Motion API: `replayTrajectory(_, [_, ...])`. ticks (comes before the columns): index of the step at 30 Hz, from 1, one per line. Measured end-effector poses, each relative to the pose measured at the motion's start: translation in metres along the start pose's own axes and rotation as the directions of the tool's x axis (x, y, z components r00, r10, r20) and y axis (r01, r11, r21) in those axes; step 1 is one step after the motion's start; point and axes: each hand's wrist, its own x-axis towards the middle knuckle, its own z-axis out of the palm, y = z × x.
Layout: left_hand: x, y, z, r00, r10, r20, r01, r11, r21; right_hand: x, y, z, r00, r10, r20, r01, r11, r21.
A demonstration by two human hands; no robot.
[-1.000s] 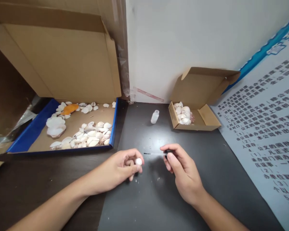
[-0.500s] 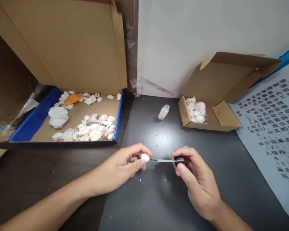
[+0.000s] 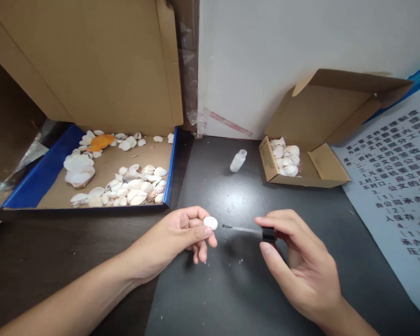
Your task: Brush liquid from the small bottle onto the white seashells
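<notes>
My left hand (image 3: pixel 182 233) pinches a small white shell (image 3: pixel 210 222) between thumb and fingers, just above the dark table (image 3: pixel 231 289). My right hand (image 3: pixel 297 261) grips the black cap of a thin brush (image 3: pixel 247 229), whose tip points left and stops a short gap from the shell. An open small clear bottle (image 3: pixel 238 161) stands farther back, between the two boxes.
A large blue-edged cardboard box (image 3: pixel 56 163) at the left holds several white shells and an orange one (image 3: pixel 101 141). A small cardboard box (image 3: pixel 301 163) with shells sits at the back right. A printed sheet (image 3: pixel 399 186) lies at the right. White crumbs dot the table.
The brush tip, which touched the shell half a second ago, has drawn back to the right. My left hand has turned the shell a little.
</notes>
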Motion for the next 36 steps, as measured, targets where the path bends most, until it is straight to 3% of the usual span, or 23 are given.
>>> replayTrajectory(8, [-0.0020, 0.0022, 0.0004, 0.997, 0.009, -0.075, -0.007, 1.000, 0.022, -0.0061, -0.0011, 0.0049, 0.997, 0.076, 0.019, -0.078, 0.992, 0.094])
replayTrajectory(12, [-0.0021, 0.0013, 0.0004, 0.999, 0.013, -0.050, -0.012, 1.000, 0.017, -0.0064, -0.0009, 0.0078, 0.995, 0.087, 0.044, -0.092, 0.988, 0.125])
replayTrajectory(19, [-0.0025, 0.0006, -0.0010, 0.999, -0.029, -0.021, 0.028, 1.000, -0.001, -0.0056, 0.0019, 0.0075, 0.995, 0.083, 0.057, -0.087, 0.992, 0.086])
replayTrajectory(24, [-0.0026, -0.0009, -0.0022, 1.000, 0.007, -0.010, -0.007, 1.000, 0.010, -0.0037, 0.0005, 0.0071, 0.992, 0.129, -0.017, -0.129, 0.992, 0.010])
replayTrajectory(30, [-0.0021, -0.0027, -0.0011, 1.000, 0.008, 0.000, -0.008, 1.000, 0.016, -0.0046, -0.0023, 0.0080, 0.997, 0.076, 0.020, -0.077, 0.995, 0.057])
replayTrajectory(36, [-0.0016, -0.0037, 0.0006, 0.999, 0.035, -0.011, -0.035, 0.999, 0.002, -0.0046, -0.0024, 0.0080, 0.998, 0.043, -0.039, -0.043, 0.999, -0.004])
